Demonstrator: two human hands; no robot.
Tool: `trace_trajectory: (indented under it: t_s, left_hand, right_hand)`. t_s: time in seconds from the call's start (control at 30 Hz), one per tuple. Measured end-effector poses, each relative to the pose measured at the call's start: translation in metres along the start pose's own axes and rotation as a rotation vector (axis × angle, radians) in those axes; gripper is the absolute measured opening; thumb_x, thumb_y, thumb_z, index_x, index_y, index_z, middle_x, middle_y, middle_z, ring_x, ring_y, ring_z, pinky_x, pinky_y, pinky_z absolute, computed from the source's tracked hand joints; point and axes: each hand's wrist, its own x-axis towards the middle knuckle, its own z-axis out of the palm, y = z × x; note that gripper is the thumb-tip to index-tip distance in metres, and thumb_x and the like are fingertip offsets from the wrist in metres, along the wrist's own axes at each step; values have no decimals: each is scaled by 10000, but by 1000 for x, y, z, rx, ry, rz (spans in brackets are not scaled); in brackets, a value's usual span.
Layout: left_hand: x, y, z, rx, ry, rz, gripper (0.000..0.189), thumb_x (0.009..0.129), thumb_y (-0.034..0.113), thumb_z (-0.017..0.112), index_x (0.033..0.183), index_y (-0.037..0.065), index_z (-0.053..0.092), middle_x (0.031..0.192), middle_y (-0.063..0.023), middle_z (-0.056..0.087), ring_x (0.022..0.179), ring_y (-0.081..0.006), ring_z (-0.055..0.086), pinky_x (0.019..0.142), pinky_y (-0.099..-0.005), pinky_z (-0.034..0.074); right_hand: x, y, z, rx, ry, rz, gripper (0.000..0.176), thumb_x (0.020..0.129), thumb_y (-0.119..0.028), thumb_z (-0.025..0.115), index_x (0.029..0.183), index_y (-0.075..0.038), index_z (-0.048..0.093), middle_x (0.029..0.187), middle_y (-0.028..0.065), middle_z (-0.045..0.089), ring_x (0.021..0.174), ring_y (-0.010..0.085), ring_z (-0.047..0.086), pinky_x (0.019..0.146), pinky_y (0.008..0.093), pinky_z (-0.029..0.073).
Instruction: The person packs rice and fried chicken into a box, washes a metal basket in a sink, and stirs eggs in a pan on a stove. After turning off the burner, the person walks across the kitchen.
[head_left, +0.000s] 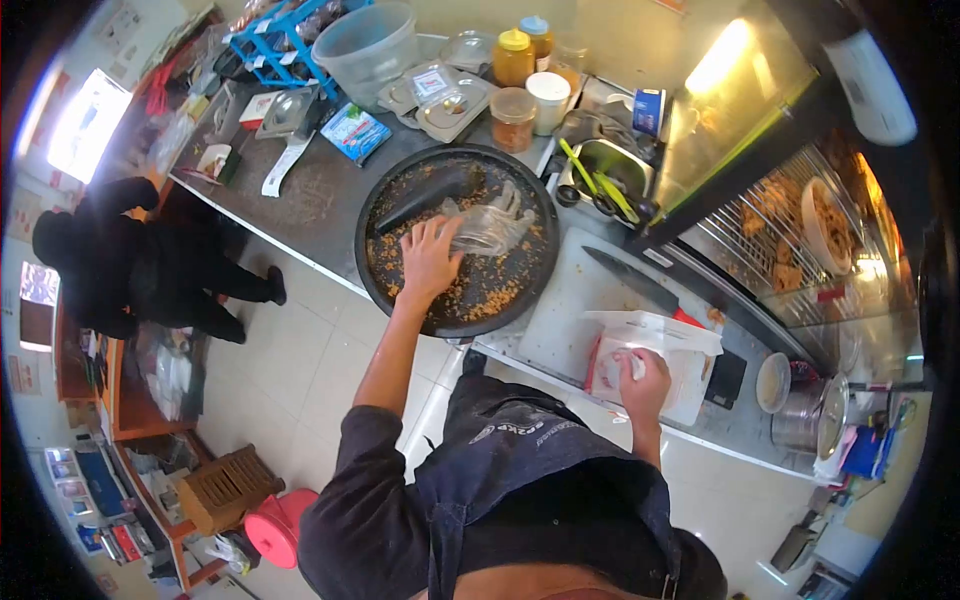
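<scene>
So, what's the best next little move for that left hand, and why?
Probably to pinch the clear plastic glove and lift it from the round black dish: the left hand is right at its edge, loose crumbs lie around it, and the right hand is at the open box.

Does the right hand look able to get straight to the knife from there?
Probably not straight: in this view, the right hand is at the white box, whose raised flap sits between it and the knife. Going over or around looks possible.

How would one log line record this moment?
left hand: touching clear plastic glove over black round tray | right hand: at open white carton
</scene>
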Motion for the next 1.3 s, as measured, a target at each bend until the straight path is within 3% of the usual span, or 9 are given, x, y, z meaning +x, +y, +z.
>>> trace_trajectory:
  t_s: [0.1,0.23,0.33,0.57,0.63,0.83,1.0,1.2,1.3]
  left_hand:
    - [7,-26,9,-57,134,65,10,747,129,654,747,119,656,762,13,630,813,-190,560,785,-399,345]
    - [32,28,-36,-208,142,302,73,723,109,661,794,123,672,802,12,630,824,-182,550,798,-392,348]
    - [38,75,-71,-305,126,492,154,678,95,681,829,125,687,828,25,634,825,-179,542,795,-386,350]
    - [51,146,-110,-281,246,726,212,640,77,663,847,119,686,860,35,648,793,-174,528,776,-388,347]
    - [53,178,-109,-291,264,707,205,658,69,655,858,107,683,798,18,643,792,-179,532,787,-389,345]
    - [26,321,-85,-263,101,912,194,688,94,653,880,110,677,660,-27,624,843,-206,564,862,-429,354]
    - [-18,432,-77,-243,-64,1304,286,679,155,608,961,118,646,876,4,629,893,-193,539,852,-470,358]
    - [-33,504,-66,-285,164,879,178,731,115,678,908,118,682,825,13,645,877,-201,523,893,-419,331]
    - [-35,525,-36,-343,179,978,163,708,72,675,870,83,671,816,5,623,835,-206,506,821,-372,340]
  right_hand:
    - [9,-66,-1,293,74,60,106,802,-72,629,881,-1,623,850,127,650,767,258,635,680,304,496]
    - [63,-152,38,496,-35,-344,167,820,17,533,959,9,624,985,167,646,894,275,647,791,350,509]
    - [92,-166,87,845,-27,23,293,820,73,526,1097,-2,582,1106,168,612,1039,210,600,851,330,493]
    - [105,-147,74,1333,348,18,113,814,7,626,892,-1,544,916,22,552,809,68,512,699,204,449]
    - [85,-129,42,1139,291,174,83,856,-72,596,900,-16,555,876,8,539,803,58,497,685,197,423]
    - [52,-4,54,1814,-183,185,391,939,-417,446,1018,-46,540,896,21,548,829,92,512,745,245,427]
    - [28,38,-94,2108,-81,221,507,908,-524,390,1097,-68,508,923,34,545,848,125,521,760,278,439]
    - [31,83,-236,2301,181,204,658,872,-652,323,1192,-96,469,955,49,542,872,164,531,778,317,452]
    - [22,111,-253,2401,282,131,736,844,-712,297,1304,-146,394,1026,58,520,921,197,524,807,357,457]
